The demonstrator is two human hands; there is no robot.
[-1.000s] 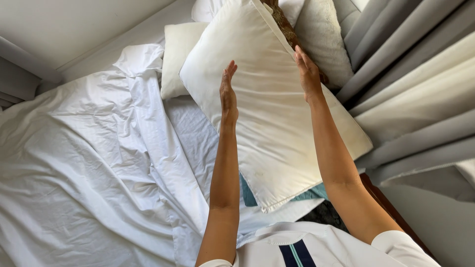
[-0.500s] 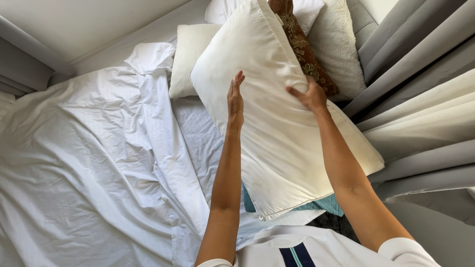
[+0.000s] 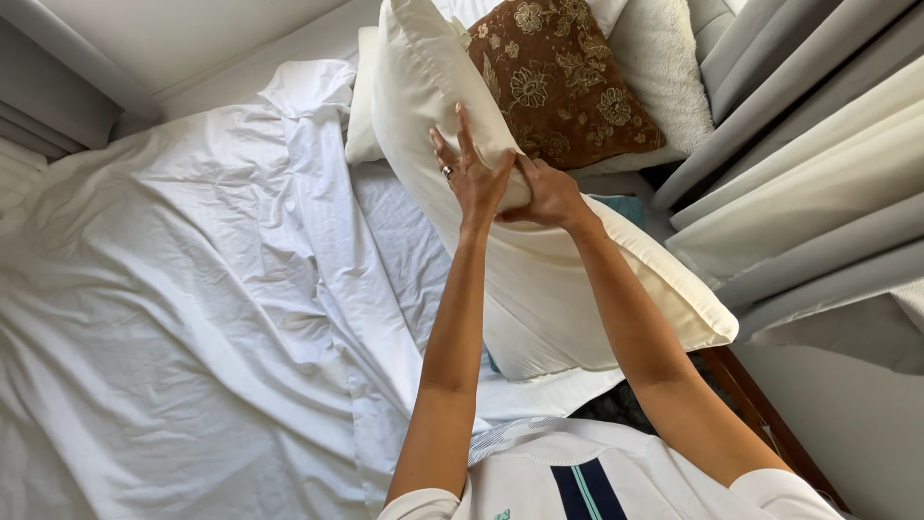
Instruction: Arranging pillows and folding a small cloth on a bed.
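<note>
- Rumpled white bed sheet (image 3: pixel 192 289) covers the bed; grey curtains (image 3: pixel 808 164) hang to the right of both hands.
- Left hand (image 3: pixel 472 173), fingers spread, presses flat on one large cream pillow (image 3: pixel 549 279).
- Right hand (image 3: pixel 549 195) pinches the pillow's upper edge, touching the left hand.
- Beyond the grip: one brown floral cushion (image 3: pixel 558 82), one fluffy white cushion (image 3: pixel 664 67).

Person seen from above: bare forearms, left hand (image 3: pixel 474 175) with a ring on one finger, right hand (image 3: pixel 549 195) unadorned. White short-sleeved top — dark navy vertical stripe with thin teal lines at 6 o'clock, a small teal mark beside it.
</note>
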